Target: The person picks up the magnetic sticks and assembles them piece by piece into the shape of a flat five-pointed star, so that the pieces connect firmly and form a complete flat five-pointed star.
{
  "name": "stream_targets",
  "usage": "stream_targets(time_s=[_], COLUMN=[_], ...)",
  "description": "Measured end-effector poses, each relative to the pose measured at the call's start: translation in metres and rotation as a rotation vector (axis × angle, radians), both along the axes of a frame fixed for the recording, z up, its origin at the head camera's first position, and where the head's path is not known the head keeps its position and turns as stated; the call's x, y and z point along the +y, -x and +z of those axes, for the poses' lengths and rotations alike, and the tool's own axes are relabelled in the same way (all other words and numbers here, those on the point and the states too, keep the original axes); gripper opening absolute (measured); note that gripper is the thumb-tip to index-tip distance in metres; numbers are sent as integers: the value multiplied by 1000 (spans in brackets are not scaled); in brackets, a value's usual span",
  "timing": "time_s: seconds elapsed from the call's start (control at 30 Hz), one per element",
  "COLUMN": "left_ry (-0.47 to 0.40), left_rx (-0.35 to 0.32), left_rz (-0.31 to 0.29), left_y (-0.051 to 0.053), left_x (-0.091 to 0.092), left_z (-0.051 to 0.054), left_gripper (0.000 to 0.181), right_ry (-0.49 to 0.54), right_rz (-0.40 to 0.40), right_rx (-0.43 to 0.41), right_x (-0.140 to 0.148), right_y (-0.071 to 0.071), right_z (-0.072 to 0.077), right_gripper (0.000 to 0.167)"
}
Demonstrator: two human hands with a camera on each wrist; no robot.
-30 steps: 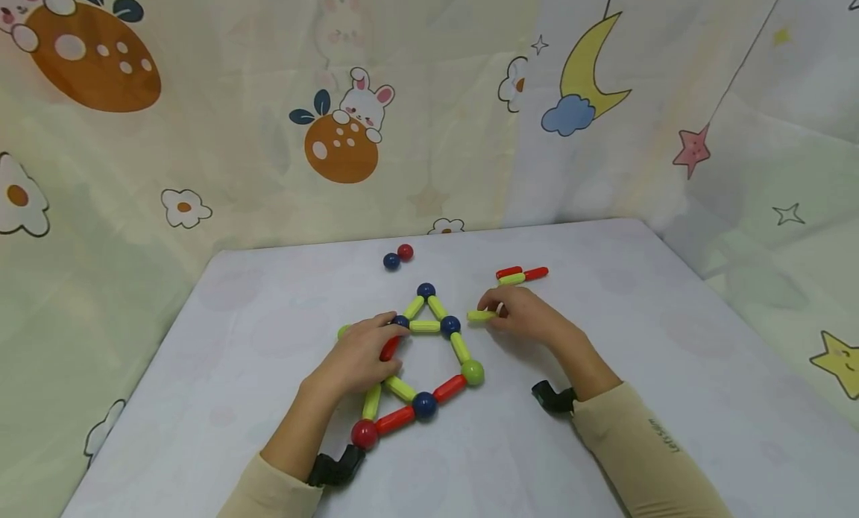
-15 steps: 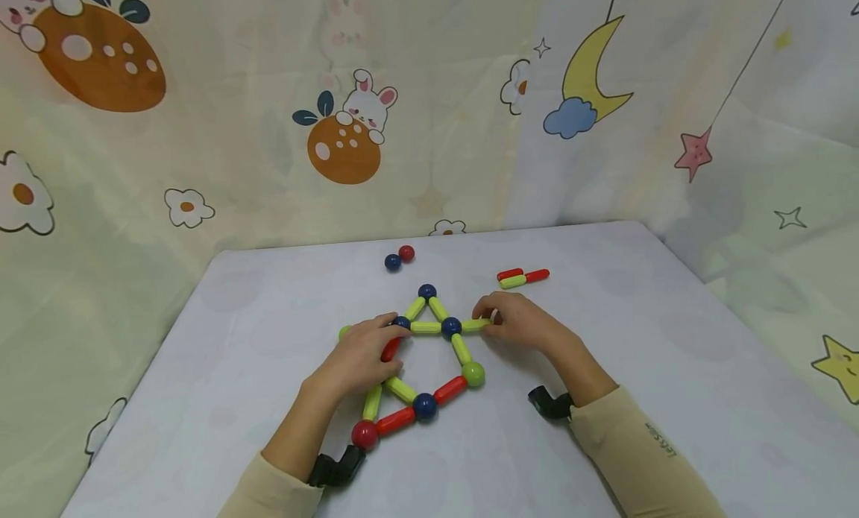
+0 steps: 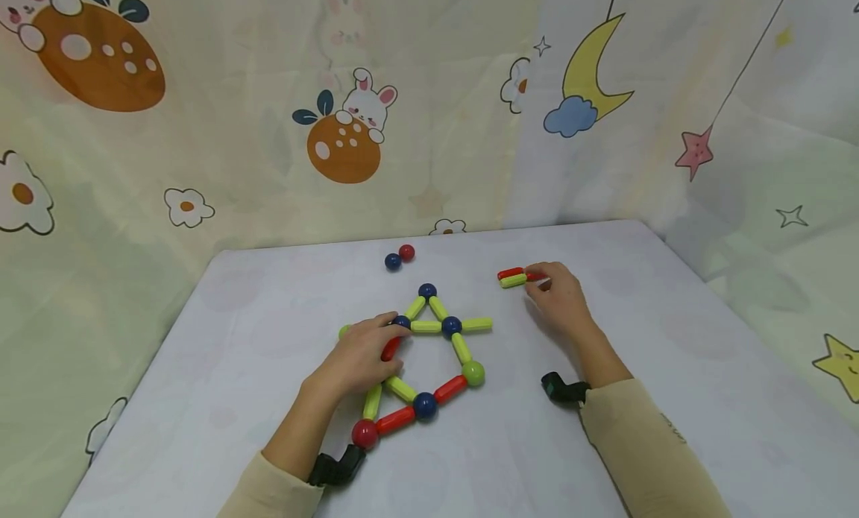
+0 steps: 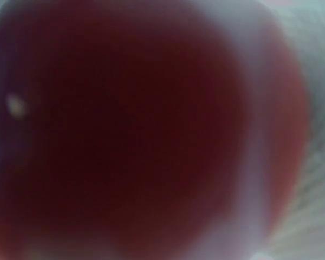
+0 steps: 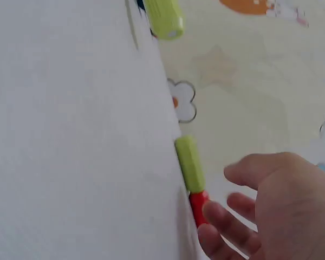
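Observation:
In the head view, my left hand (image 3: 362,354) rests over the left side of a frame of magnetic rods and balls, fingertips at a blue ball (image 3: 400,323) and thumb beside a red rod (image 3: 391,349). Its other fingers are hidden. A red ball (image 4: 124,124) fills the left wrist view. A yellow-green rod (image 3: 477,324) sticks out rightward from another blue ball (image 3: 452,327) on the frame. My right hand (image 3: 560,298) is at a loose red rod (image 5: 197,206). In the right wrist view its thumb stands apart from the fingers, which are beside that rod.
Touching the loose red rod is a yellow-green rod (image 3: 513,281), with a second red rod (image 3: 510,272) behind it. A loose blue ball (image 3: 392,262) and red ball (image 3: 406,253) sit near the far edge of the white table (image 3: 268,294). A patterned curtain (image 3: 248,130) hangs behind.
My right hand has set a yellow-green rod against the frame's right blue ball, let go, and moved back and right to the loose rods. The left hand has stayed in place.

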State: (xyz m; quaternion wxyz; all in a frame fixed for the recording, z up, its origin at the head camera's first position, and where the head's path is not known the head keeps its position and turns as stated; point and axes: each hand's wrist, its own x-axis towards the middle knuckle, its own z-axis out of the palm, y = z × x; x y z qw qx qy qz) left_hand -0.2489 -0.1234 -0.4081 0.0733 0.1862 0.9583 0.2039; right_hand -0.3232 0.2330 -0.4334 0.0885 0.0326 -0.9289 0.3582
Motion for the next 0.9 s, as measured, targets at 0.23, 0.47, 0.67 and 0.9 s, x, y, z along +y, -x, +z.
stream_targets(time_s=[0.23,0.47,0.67,0.9], left_ry=[12,8,7,8], left_rx=[0,-1,-1,2], left_rz=[-2,-12,2,9], left_y=[1,4,2,1], left_x=[-1,0,-1,0], left_z=[2,1,-2,-3], left_gripper=[46,47,46,46], right_ry=[-129,-267,-297,-284], right_rz=[-24,-34,11,38], right_rx=[-14,-55,-78,-84], right_x=[16,13,11,14], right_y=[15,23,21,15], right_z=[-12,-13,-8,-8], right_gripper=[53,40,33,31])
